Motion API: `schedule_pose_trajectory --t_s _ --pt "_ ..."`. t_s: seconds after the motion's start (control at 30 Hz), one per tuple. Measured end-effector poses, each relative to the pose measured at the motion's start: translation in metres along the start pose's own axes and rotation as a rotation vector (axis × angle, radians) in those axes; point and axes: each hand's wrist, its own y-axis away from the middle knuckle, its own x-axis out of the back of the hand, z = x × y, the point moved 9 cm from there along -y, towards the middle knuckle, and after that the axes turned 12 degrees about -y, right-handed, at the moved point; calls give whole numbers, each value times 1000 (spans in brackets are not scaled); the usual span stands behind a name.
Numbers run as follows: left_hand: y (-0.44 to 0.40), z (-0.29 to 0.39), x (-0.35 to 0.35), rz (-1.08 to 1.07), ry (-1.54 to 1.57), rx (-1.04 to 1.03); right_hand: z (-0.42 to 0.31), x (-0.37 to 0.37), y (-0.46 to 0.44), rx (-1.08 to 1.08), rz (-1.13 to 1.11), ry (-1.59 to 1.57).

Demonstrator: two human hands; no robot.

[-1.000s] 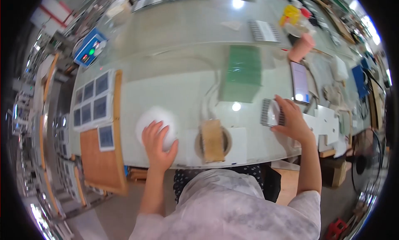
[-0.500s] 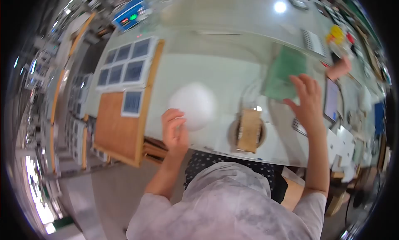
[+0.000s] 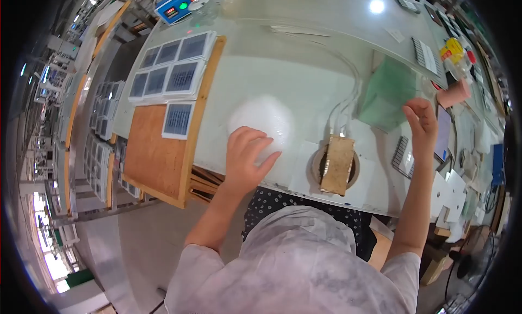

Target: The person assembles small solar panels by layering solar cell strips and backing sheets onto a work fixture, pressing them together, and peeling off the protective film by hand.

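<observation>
My left hand [image 3: 248, 159] is open above the table, thumb and fingers apart, with nothing visible in it. Its fingertips overlap the near edge of a round, glossy, translucent white pile [image 3: 263, 118]; contact is unclear. My right hand [image 3: 424, 123] is raised beside a translucent green sheet [image 3: 389, 93], its fingers bent in toward the thumb in a pinch. Whatever lies between those fingertips, if anything, is too small to make out. Between the hands, a gold-brown rectangular block [image 3: 338, 164] rests across a round brown ring [image 3: 316, 167], with clear tubes or wires running from its far end.
On the left, a wood-edged board [image 3: 155, 151] carries several white-framed dark panels [image 3: 182, 74]. A blue box with a lit display [image 3: 176, 6] stands behind. To the right are a pink cylinder [image 3: 454, 93], a yellow-labelled container [image 3: 452, 51] and a spiral notebook [image 3: 403, 157].
The view has shifted slightly. My left hand has moved right and its fingers have opened out. My right hand's spread fingers have drawn together into a pinch.
</observation>
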Motion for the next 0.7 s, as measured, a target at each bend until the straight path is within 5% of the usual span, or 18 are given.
schedule_pose_trajectory --t_s 0.43,0.53,0.6,0.7 --pt "-28 -6 -23 -123 -170 118 6 6 5 -55 173 -509" --pt "-28 -11 -21 -86 -98 101 -7 21 11 78 369 -496" --pt "-29 -12 -20 -81 -95 144 -32 16 18 155 364 -407" --pt "-28 -17 -19 -95 -22 203 -45 -30 43 -42 101 -273"
